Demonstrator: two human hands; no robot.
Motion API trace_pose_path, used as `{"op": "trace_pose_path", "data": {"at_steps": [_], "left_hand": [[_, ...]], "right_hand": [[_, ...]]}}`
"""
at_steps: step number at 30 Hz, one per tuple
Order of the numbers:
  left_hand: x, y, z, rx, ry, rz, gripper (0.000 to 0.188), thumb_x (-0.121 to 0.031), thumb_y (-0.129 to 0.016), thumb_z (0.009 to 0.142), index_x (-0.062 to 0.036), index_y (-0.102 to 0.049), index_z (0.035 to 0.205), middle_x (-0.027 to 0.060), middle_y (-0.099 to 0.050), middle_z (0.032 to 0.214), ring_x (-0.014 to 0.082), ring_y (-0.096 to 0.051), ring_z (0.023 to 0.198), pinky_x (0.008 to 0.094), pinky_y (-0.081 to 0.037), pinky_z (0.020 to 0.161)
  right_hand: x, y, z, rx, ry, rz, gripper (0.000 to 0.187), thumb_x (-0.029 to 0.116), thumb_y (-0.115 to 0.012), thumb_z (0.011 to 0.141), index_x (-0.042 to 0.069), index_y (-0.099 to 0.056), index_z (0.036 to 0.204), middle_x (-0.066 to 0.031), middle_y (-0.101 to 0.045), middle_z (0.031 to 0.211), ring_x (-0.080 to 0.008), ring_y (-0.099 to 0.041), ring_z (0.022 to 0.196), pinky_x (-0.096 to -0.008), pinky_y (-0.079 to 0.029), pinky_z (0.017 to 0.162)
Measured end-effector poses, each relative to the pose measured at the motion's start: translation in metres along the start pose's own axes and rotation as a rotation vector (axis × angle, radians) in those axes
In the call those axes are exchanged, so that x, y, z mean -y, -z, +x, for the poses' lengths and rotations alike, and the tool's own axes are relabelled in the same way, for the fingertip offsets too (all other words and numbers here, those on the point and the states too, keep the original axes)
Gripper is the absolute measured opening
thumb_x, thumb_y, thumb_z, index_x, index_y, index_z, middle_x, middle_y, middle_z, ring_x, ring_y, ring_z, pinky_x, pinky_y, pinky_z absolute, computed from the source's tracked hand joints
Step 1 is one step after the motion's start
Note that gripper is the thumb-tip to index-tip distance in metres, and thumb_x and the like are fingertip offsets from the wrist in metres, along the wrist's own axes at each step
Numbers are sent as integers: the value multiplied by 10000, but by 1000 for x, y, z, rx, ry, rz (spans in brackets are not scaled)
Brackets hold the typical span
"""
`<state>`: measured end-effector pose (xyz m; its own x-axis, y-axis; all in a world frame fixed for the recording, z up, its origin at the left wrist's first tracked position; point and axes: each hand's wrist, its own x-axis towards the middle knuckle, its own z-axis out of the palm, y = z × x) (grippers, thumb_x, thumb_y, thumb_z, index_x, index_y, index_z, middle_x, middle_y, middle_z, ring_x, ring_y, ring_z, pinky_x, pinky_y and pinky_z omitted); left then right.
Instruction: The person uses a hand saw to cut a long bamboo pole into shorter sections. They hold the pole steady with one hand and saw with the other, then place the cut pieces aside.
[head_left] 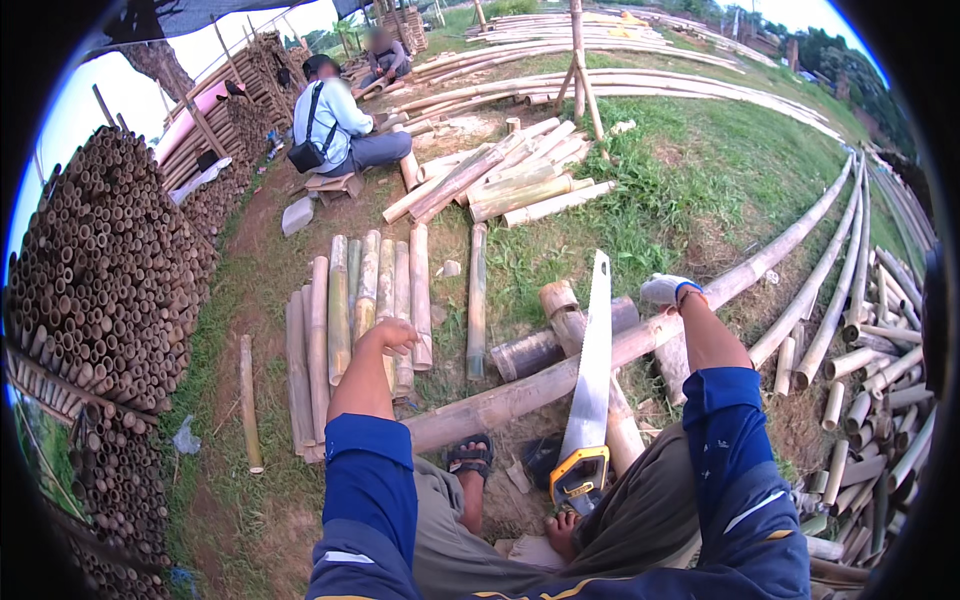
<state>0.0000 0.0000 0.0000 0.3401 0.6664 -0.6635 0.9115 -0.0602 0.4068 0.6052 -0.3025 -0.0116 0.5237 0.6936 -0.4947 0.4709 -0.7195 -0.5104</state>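
My left hand [392, 337], bare, is held over a row of short cut bamboo pieces [387, 275] on the ground. Its fingers are loosely bent and apart, with nothing in them. My right hand [662, 290] wears a pale glove, with an orange and dark band at the wrist. It is at the far edge of a long bamboo pole [520, 392] that slants across in front of me; its finger positions are not clear. A handsaw [590, 375] with a yellow and black handle stands tilted between my feet, blade up, in neither hand.
The pole crosses over shorter thick bamboo lengths [527, 352]. Stacked bamboo [110, 270] rises at left; loose offcuts [880, 400] lie at right. More cut pieces [530, 180] lie ahead, near a seated person [335, 125]. Another person [385, 60] sits farther back.
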Motion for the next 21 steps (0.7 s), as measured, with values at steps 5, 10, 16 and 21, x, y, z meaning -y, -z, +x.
{"op": "trace_pose_path", "data": {"at_steps": [5,10,16,21], "left_hand": [[1,20,-8,-49,24,51,353,-385,-699,1040,-194,-688,1336,27,-769,1293,186,-769,1069,436,-580,916],[7,10,5,-31,0,8,386,-415,-710,1033,-194,-686,1349,24,-770,1287,185,-767,1081,440,-582,921],[8,0,5,3,22,15,415,-429,-718,1031,-201,-680,1375,25,-766,1298,181,-767,1088,436,-578,931],[11,4,9,1,16,31,419,-430,-711,1037,-198,-667,1383,23,-760,1308,176,-765,1119,438,-577,932]], "right_hand": [[27,-7,-23,4,26,29,458,524,-675,969,72,-651,898,-124,-650,690,-230,-556,486,-393,-430,451],[18,3,-22,16,-38,39,468,545,-688,952,79,-652,915,-132,-644,701,-232,-578,501,-386,-433,456],[14,0,-5,79,-54,-131,450,500,-671,970,103,-687,1183,-126,-767,990,-233,-725,664,-353,-572,502],[-6,-3,32,92,-129,-130,450,497,-650,983,70,-701,1117,-120,-756,918,-235,-698,636,-373,-549,507]]}}
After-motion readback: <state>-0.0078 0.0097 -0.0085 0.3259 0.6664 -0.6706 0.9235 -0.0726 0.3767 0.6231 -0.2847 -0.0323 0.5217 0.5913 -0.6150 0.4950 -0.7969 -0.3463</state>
